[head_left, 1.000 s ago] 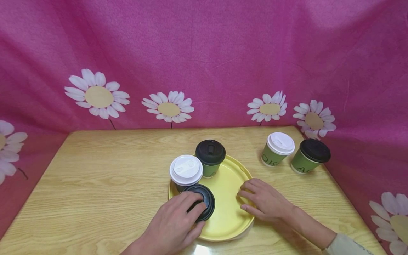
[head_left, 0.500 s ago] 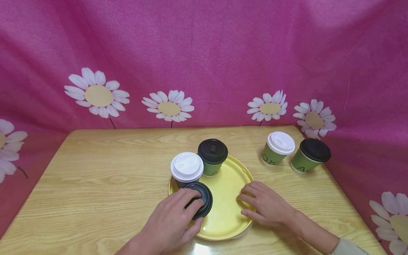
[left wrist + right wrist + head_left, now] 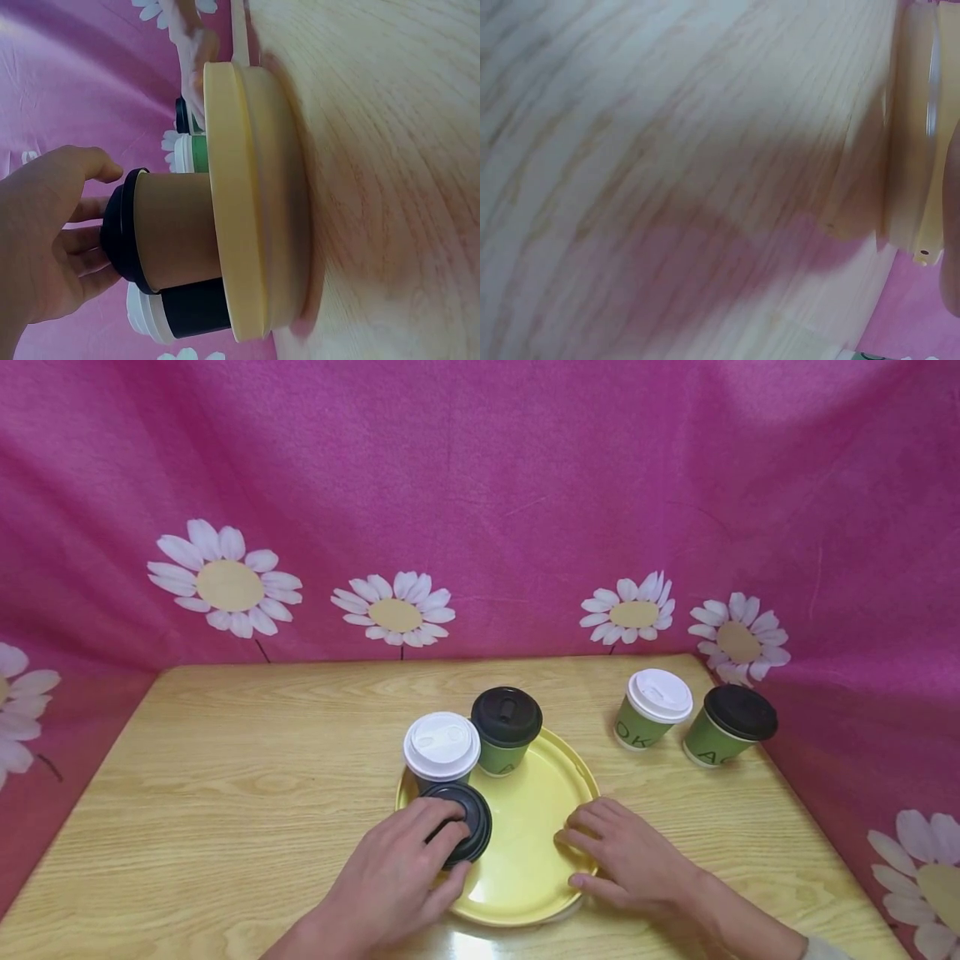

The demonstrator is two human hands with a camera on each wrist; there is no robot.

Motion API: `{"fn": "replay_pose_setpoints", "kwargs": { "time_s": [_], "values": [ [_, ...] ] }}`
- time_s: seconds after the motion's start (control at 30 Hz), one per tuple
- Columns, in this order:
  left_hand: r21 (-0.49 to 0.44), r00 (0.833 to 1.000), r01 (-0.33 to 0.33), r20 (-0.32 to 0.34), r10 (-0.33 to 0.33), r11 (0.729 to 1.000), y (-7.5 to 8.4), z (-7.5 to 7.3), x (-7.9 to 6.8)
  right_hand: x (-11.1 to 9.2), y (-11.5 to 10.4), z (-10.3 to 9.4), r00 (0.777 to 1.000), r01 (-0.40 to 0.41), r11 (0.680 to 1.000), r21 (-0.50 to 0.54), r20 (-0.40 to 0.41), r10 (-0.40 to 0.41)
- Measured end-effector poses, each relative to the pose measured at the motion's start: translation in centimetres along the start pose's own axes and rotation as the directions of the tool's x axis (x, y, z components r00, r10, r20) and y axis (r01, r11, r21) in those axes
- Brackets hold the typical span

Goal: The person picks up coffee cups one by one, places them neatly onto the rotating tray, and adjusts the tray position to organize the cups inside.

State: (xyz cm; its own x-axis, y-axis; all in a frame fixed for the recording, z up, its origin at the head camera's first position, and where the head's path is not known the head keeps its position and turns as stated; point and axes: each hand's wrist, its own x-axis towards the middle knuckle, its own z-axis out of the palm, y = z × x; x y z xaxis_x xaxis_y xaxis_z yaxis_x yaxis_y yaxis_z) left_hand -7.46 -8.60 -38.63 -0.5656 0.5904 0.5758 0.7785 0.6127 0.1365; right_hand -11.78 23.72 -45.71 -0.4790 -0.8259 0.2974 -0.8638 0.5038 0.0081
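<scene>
My left hand (image 3: 393,868) rests its fingers on the black lid of the front paper cup (image 3: 472,843). In the left wrist view this cup (image 3: 176,225) has a brown body, and the thumb stands slightly apart from its lid. The cup stands on a round yellow tray (image 3: 525,893), beside a white-lidded cup (image 3: 442,743) with a dark body. Behind them is a green cup with a black lid (image 3: 506,718). My right hand (image 3: 633,856) lies over the tray's right rim, fingertips inside it. The right wrist view catches only part of a finger (image 3: 952,225) by the rim.
Off the tray, at the back right of the wooden table (image 3: 247,793), stand a green cup with a white lid (image 3: 652,710) and another with a black lid (image 3: 731,727). A pink flowered cloth (image 3: 480,502) hangs behind and beside the table.
The tray has turned a little clockwise, carrying its three cups round. My left hand has moved left and slightly away with the front cup; my right hand has shifted slightly nearer along the rim.
</scene>
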Motion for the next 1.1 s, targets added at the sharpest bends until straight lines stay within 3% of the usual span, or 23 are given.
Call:
{"fn": "replay_pose_setpoints", "kwargs": {
  "time_s": [0.3, 0.57, 0.8, 1.1],
  "values": [
    [0.009, 1.0, -0.007, -0.025, 0.007, 1.0, -0.4, -0.2, 0.1, -0.2, -1.0, 0.1, 1.0, -0.001, 1.0, -0.018, -0.002, 0.001],
    [0.015, 1.0, 0.006, 0.011, -0.006, 1.0, -0.8, -0.2, 0.2, -0.3, -1.8, 0.0, 1.0, -0.026, 0.999, -0.035, 0.012, 0.026],
    [0.021, 0.999, 0.022, 0.03, -0.023, 1.0, -1.1, -0.2, 0.2, -0.2, -2.7, -0.2, 0.99, -0.097, 0.994, -0.049, 0.098, 0.101],
    [0.023, 0.998, 0.041, 0.046, -0.042, 0.999, -1.5, -0.2, 0.4, 0.2, -4.0, -0.4, 0.982, -0.156, 0.986, -0.057, 0.094, 0.161]
  ]
}}
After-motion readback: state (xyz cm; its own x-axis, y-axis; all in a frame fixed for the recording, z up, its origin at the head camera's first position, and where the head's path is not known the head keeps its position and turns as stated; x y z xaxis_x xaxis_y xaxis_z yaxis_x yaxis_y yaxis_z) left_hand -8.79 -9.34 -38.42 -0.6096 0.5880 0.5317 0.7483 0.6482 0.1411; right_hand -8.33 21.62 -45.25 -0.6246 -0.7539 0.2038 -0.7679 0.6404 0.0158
